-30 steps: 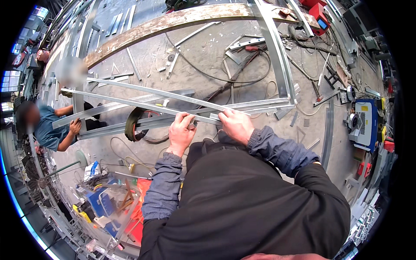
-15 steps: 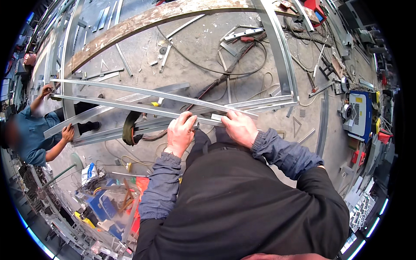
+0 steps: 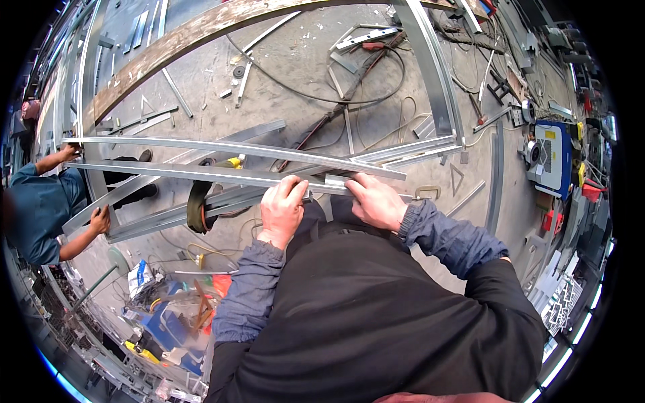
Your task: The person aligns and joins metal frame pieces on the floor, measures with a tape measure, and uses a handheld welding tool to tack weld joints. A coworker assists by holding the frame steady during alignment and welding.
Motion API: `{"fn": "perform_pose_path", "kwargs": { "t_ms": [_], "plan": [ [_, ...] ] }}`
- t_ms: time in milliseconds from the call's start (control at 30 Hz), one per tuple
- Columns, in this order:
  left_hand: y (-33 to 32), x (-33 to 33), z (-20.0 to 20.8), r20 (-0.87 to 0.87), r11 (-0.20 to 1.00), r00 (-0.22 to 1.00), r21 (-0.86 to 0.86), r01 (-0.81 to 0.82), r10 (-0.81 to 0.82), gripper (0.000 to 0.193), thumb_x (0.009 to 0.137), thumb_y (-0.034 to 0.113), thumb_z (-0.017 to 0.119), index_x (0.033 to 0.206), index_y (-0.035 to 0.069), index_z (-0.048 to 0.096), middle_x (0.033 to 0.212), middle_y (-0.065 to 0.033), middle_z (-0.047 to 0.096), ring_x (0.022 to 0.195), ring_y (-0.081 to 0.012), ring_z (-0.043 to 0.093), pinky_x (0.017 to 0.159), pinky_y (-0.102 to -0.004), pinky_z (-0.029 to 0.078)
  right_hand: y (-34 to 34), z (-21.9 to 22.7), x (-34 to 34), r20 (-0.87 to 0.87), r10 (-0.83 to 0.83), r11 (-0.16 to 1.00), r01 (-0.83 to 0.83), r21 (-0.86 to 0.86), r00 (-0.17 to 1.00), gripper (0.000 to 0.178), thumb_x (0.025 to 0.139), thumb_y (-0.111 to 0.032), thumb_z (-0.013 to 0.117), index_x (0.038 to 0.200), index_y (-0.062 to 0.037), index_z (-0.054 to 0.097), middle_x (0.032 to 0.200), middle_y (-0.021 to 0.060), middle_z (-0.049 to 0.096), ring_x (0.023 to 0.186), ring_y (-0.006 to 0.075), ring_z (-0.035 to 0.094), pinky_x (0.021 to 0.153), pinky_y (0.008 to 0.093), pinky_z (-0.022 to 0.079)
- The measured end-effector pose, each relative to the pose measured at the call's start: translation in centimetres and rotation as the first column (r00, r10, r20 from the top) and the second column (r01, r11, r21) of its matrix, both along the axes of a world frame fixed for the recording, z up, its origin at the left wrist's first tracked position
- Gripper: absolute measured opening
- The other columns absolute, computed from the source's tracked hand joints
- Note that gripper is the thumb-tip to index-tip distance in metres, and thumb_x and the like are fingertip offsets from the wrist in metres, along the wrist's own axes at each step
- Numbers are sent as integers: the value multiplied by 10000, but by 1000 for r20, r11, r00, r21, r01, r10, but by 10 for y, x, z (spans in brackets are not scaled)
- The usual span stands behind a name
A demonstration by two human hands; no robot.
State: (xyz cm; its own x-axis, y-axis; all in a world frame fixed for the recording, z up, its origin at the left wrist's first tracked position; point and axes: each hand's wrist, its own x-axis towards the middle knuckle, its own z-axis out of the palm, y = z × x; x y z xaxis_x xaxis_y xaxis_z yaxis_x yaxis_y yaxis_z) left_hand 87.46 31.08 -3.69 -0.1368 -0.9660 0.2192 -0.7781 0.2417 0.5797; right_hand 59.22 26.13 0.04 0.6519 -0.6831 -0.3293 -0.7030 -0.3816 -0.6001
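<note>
My left hand (image 3: 282, 209) is closed on a long silver metal bar (image 3: 168, 173) at waist height, fingers over its top. My right hand (image 3: 377, 203) grips the same bar near its right end. Between the hands a short metal piece (image 3: 334, 180) lies along the bar; whether a finger presses it cannot be made out. Just beyond runs a second long bar (image 3: 228, 148), meeting the first at a narrow angle. At the left, a co-worker's far hand (image 3: 70, 152) is at the bars' far ends. The co-worker's other hand (image 3: 100, 219) holds a wider metal bar (image 3: 131, 191).
A metal frame (image 3: 430, 74) and a worn wooden plank (image 3: 154, 57) stretch beyond. Cables (image 3: 295, 97) and metal offcuts litter the floor. A blue-and-white machine (image 3: 554, 158) stands right. Near the left lie a dark green strap (image 3: 197, 208) and a blue container (image 3: 161, 322).
The view has turned slightly, so the left side sits lower and the right side higher. Both of my hands keep their hold on the bar, with little visible movement.
</note>
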Motion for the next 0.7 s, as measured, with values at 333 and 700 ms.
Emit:
{"fn": "perform_pose_path", "kwargs": {
  "t_ms": [333, 700],
  "plan": [
    [1, 1, -1, 10, 1000, 1000, 1, 11, -11, 427, 752, -34, 762, 1154, 105, 799, 1156, -43, 729, 944, -293, 749, 801, -438, 580, -11, -19, 11, -178, 7, 969, 37, 244, 984, 575, 899, -276, 807, 1285, 103, 612, 1298, 344, 658, 1192, 521, 711, 1041, 550, 600],
    [5, -1, -5, 0, 1000, 1000, -6, -2, 2, 441, 746, -29, 771, 1166, 104, 802, 1174, -47, 730, 962, -295, 748, 808, -441, 576, -14, -39, 15, -281, 24, 980, 33, 195, 959, 470, 916, -328, 779, 1159, 66, 696, 1022, 312, 789, 1022, 474, 789, 954, 542, 635]
  ]
}}
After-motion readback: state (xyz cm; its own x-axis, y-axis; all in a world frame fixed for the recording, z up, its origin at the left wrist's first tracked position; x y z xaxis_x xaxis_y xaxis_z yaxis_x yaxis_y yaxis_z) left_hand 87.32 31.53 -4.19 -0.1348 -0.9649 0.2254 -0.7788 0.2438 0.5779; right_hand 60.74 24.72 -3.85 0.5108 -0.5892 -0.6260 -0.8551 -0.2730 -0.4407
